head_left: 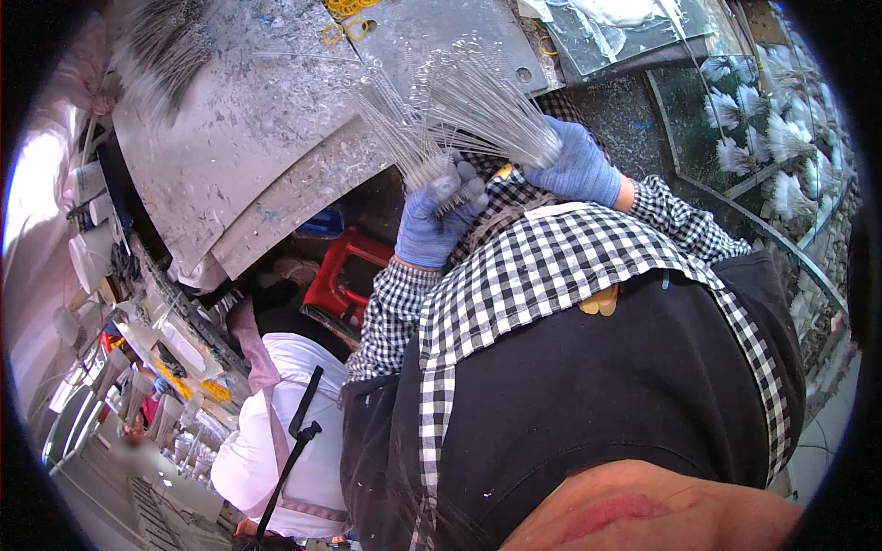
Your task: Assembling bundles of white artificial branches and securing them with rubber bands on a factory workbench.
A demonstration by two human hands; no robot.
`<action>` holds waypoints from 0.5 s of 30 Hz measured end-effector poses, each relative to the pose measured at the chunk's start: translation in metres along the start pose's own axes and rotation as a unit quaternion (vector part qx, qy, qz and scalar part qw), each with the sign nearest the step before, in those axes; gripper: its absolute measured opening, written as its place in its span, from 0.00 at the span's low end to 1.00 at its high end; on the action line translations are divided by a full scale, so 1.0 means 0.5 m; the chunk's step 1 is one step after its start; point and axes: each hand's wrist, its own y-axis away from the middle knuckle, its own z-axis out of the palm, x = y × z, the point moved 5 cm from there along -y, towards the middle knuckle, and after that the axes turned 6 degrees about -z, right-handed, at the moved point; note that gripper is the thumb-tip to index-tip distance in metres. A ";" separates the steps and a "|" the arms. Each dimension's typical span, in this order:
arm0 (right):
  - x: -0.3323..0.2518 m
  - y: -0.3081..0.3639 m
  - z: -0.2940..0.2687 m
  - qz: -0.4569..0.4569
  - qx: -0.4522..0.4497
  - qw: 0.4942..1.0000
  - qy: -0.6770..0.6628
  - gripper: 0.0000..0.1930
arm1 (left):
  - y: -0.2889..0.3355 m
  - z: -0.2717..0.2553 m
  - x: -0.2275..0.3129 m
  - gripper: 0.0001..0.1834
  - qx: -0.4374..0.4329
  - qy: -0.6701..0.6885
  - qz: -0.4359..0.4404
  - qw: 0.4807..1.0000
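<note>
My left hand (429, 225), in a blue knitted glove with grey fingers, is closed around the near end of a bundle of thin metallic wires (395, 124). Its wires fan out away from me over the table edge. Close by on the right, my right hand (581, 165), in a matching glove, grips a second, thicker bundle of thin wires (487, 101). That one has a pale, dense near end beside my thumb, and its loose ends spread toward the far left. The two bundles cross or nearly touch; I cannot tell which. Both are held above my checkered apron (542, 266).
A worn, stained grey table (266, 138) lies ahead. More thin wires (165, 50) lie at its far left, with yellow rings (344, 32) at the back. A plate with white paste (625, 14) sits far right, near racked white tufts (785, 138). A red stool (344, 275) and a person in white (276, 441) are left.
</note>
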 end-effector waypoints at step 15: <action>-0.074 -0.013 -0.123 -0.054 0.110 0.977 -0.172 0.15 | 0.102 0.004 0.166 0.05 0.161 -0.490 0.398 0.759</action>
